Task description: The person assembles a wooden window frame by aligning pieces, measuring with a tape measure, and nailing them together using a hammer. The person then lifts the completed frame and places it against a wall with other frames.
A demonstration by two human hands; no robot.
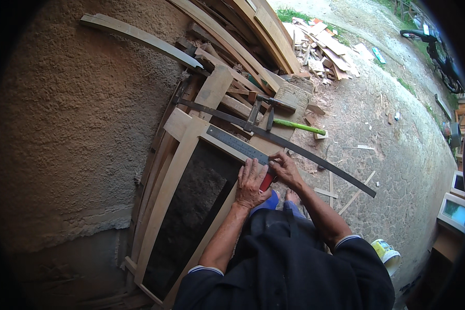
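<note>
Atop the frame lies an illegibly marked square, left hand spread against it, right hand alongside, grip unclear.

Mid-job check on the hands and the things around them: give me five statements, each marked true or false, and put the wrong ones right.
1. The left hand and the right hand are both at the metal square. True.
2. The square's handle is yellow. False: the handle is red.
3. A green-handled hammer lies beyond the hands. True.
4. The right hand is holding the bar clamp. False: the bar clamp is in neither hand.
5. The motorcycle is at the lower left of the view. False: the motorcycle is at the upper right.
</note>
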